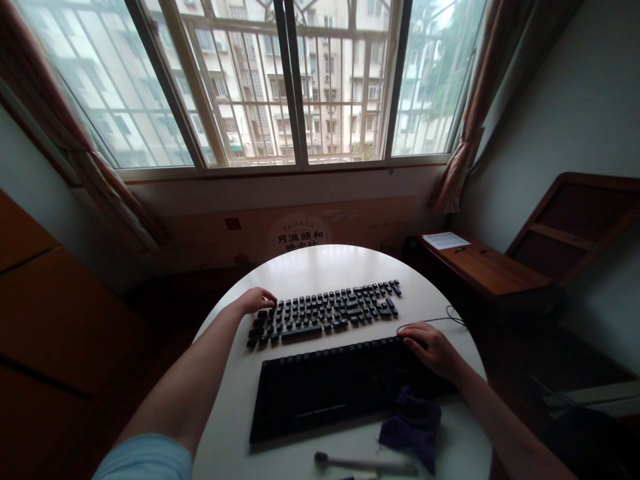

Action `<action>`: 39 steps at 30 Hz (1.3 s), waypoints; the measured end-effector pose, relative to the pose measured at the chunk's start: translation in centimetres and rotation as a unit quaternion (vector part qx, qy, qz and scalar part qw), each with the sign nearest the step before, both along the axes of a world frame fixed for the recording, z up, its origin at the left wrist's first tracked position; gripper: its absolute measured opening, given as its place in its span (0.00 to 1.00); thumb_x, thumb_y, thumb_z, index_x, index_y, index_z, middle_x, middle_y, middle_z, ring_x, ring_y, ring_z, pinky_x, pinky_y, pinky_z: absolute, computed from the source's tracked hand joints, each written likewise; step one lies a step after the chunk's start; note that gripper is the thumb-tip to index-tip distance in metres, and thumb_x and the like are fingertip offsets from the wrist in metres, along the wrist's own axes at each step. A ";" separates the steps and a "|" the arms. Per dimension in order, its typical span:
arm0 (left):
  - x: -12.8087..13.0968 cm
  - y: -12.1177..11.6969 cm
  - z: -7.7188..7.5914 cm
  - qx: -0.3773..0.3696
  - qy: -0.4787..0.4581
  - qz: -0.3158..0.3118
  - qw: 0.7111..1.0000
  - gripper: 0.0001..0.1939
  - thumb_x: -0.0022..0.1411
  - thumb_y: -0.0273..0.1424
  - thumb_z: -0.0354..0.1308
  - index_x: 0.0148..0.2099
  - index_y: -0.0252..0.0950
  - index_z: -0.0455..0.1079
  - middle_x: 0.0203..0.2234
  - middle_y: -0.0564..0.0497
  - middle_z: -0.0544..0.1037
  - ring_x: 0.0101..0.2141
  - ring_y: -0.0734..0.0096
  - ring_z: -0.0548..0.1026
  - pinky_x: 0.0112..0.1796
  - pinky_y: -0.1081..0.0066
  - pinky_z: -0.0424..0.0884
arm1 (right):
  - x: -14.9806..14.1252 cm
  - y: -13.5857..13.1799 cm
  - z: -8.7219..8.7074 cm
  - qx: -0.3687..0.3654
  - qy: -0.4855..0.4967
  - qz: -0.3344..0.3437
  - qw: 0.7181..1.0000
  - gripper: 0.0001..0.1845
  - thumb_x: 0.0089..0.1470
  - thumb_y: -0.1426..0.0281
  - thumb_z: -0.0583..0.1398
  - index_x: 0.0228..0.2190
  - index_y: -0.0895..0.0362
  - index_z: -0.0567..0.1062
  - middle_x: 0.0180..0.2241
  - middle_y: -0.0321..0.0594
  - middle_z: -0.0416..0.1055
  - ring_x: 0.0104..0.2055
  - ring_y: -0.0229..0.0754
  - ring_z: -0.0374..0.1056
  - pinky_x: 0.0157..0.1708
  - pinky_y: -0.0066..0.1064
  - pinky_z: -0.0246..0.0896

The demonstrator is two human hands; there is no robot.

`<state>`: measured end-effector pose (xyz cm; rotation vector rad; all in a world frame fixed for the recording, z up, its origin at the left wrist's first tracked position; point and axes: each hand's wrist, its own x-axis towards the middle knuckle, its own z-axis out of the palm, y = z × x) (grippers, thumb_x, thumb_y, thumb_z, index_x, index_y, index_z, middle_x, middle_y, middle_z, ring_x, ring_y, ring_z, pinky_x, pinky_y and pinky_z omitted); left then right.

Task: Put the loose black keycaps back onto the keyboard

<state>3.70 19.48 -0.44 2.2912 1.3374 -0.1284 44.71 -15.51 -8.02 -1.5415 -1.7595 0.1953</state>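
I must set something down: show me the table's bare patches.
Bare: the white table beyond the loose keycaps, and the strip left of the black keyboard. Crowded: the middle, and the near right with purple cloth and brush.

Black keys [302, 332], black keyboard [300, 387], white table [320, 267].
Purple cloth [410, 430] near right, pale blue sleeve [145, 460] near left, brown desk [493, 272] far right, tan panel [200, 233] far, with black lettering [300, 238].

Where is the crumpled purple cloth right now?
In the head view, the crumpled purple cloth lies at lower right, partly over the near edge of the flat black keyboard base, beside the grey-handled brush.
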 end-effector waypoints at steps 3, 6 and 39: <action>0.3 0.0 -0.1 0.020 0.002 0.002 1.000 0.17 0.68 0.38 0.57 0.55 0.37 0.69 0.52 0.45 0.73 0.48 0.60 0.74 0.47 0.57 0.75 | 0.1 0.0 -0.1 -0.001 -0.001 0.003 1.000 0.15 0.63 0.60 0.58 0.42 0.51 0.82 0.42 0.46 0.79 0.46 0.51 0.73 0.49 0.44 0.69; 0.7 -0.1 0.0 0.054 -0.009 0.010 0.998 0.17 0.68 0.38 0.57 0.56 0.37 0.69 0.52 0.45 0.73 0.48 0.60 0.75 0.47 0.56 0.75 | 0.2 -0.1 -0.1 -0.003 -0.002 0.003 1.000 0.15 0.63 0.60 0.58 0.42 0.52 0.82 0.43 0.46 0.79 0.46 0.51 0.74 0.49 0.44 0.68; -7.0 -21.9 -3.4 0.243 -0.183 -0.080 0.949 0.11 0.68 0.32 0.52 0.46 0.40 0.76 0.42 0.48 0.80 0.41 0.65 0.79 0.43 0.68 0.76 | 1.0 -0.5 -0.6 -0.005 -0.029 0.004 1.000 0.14 0.62 0.60 0.58 0.42 0.52 0.81 0.43 0.46 0.79 0.47 0.51 0.74 0.48 0.44 0.70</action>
